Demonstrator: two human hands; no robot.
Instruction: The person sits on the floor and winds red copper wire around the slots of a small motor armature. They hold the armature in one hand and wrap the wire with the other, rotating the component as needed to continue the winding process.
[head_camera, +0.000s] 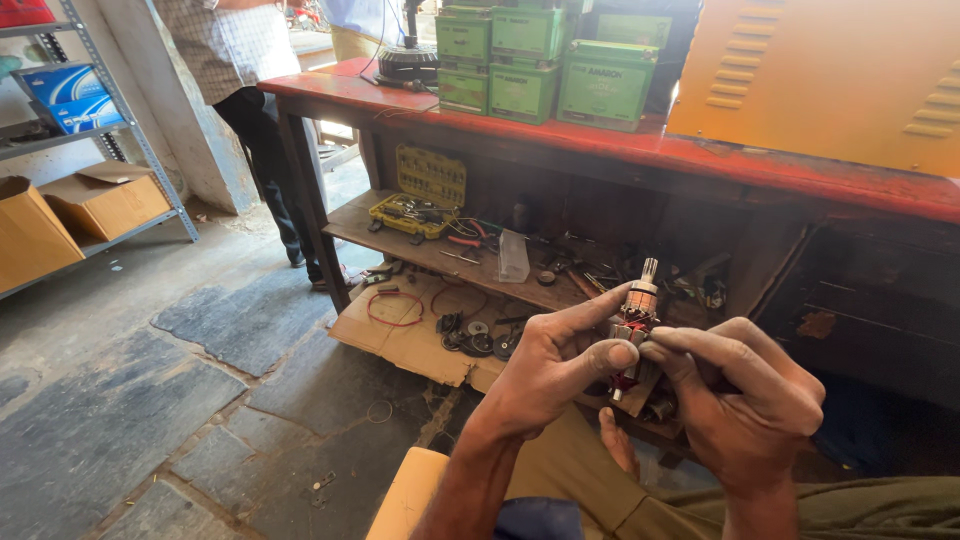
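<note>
The left hand (548, 368) pinches one small motor armature (636, 318) between thumb and forefinger, upright before the lower shelf's front edge (470, 270). The right hand (745, 395) closes on its lower end (hidden behind fingers). Four green boxes (605, 85) crowd the red bench top (760, 165).

sunlit stone floor (130, 400), red workbench (600, 140), metal shelving (150, 170).

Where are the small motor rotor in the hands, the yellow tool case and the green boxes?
motor rotor (638, 303), head view, on its copper-coloured upper section.
yellow tool case (430, 178), head view, on its open lid.
green boxes (604, 87), head view, front face of the rightmost box.
</note>
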